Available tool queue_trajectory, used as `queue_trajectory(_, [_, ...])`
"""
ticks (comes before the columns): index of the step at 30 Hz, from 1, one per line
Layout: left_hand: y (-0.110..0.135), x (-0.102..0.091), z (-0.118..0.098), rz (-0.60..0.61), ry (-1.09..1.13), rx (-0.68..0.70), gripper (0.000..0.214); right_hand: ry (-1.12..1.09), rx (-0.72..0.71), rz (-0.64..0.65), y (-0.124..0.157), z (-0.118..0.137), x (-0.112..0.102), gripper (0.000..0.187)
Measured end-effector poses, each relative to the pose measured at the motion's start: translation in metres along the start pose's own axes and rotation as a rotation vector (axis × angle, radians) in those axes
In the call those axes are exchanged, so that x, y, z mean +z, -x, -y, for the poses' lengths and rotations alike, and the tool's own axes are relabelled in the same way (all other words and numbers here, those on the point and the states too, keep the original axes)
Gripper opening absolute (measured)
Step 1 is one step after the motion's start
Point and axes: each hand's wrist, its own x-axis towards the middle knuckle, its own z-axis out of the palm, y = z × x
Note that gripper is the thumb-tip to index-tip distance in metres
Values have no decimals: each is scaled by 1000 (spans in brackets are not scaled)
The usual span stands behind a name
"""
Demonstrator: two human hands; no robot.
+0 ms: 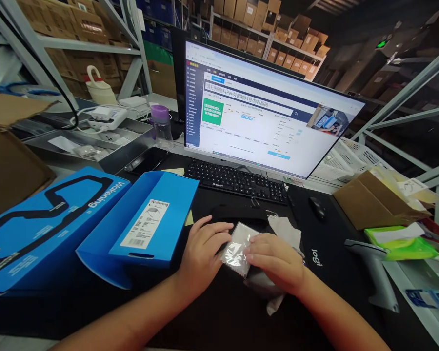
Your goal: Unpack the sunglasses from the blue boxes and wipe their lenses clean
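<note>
Between my hands is a small shiny clear plastic packet with something pale and flat inside. My left hand has its curled fingers and thumb at the packet's left edge. From the right, the fingers of my right hand close over the packet's other side; the right thumb is hidden. Under and behind that hand lies crumpled pale grey cloth, partly covered. Left of my hands sits an opened blue box with a white product label showing glasses. Its blue printed lid or sleeve lies farther left.
A keyboard lies below a lit monitor. To the right are a mouse, a barcode scanner, a cardboard box and a green packet. A purple-lidded bottle and grey tray stand back left.
</note>
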Motion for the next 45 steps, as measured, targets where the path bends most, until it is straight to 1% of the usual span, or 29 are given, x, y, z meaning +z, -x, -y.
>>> queue_trajectory(2, [-1,-4,0,-39,-48,115,14,41,-17,39,4,3,2,51])
queue_trajectory(4, [-1,-8,-1,-68,-71,192,19,83,-13,25,7,4,3,47])
queue_trajectory(6, [1,-11,-3,-51,-76,270,23,113,3,-12,8,4,3,42])
queue_trajectory(8, [3,-13,-4,-24,-76,313,27,135,8,-44,6,5,3,36])
queue_trajectory(11, [4,-12,-4,-14,-63,301,29,183,-30,-50,0,7,1,29])
queue_trajectory(14, [2,-9,-2,13,-48,290,25,201,-13,23,-4,9,-2,23])
queue_trajectory(16, [0,-6,-1,75,-66,272,21,171,60,71,-5,9,-4,19])
queue_trajectory(19, [-2,-2,0,200,-154,146,14,233,236,52,-3,0,-7,14])
queue_trajectory(20, [-2,-1,0,236,-201,90,16,283,307,41,-2,-5,-7,14])
queue_trajectory(23, [-2,2,1,330,-335,-41,46,380,478,49,2,-21,-6,17])
queue_trajectory(24, [-1,3,1,373,-352,-70,49,384,504,48,3,-25,-5,19])
queue_trajectory(26, [0,4,0,461,-328,-113,39,379,529,13,3,-31,-4,21])
queue_trajectory(28, [2,5,-2,507,-266,-116,31,384,554,-12,0,-33,-5,21])
queue_trajectory(30, [4,6,-5,493,-230,-86,30,413,579,20,-6,-32,-6,19])
queue_trajectory(33, [9,8,-10,488,-257,-18,28,412,568,186,-13,-31,-6,14])
queue_trajectory(35, [14,10,-11,526,-303,52,28,387,574,290,-15,-31,-3,11])
queue_trajectory(36, [17,11,-11,544,-325,88,28,380,592,314,-15,-31,-1,10])
queue_trajectory(38, [22,15,-11,566,-348,146,28,366,640,289,-14,-31,3,11])
queue_trajectory(42, [26,19,-10,594,-283,179,31,260,750,83,-13,-34,6,13])
queue_trajectory(43, [26,18,-11,598,-259,179,32,231,778,41,-13,-35,6,15])
queue_trajectory(45, [23,17,-11,586,-217,171,31,176,812,-5,-14,-37,4,29])
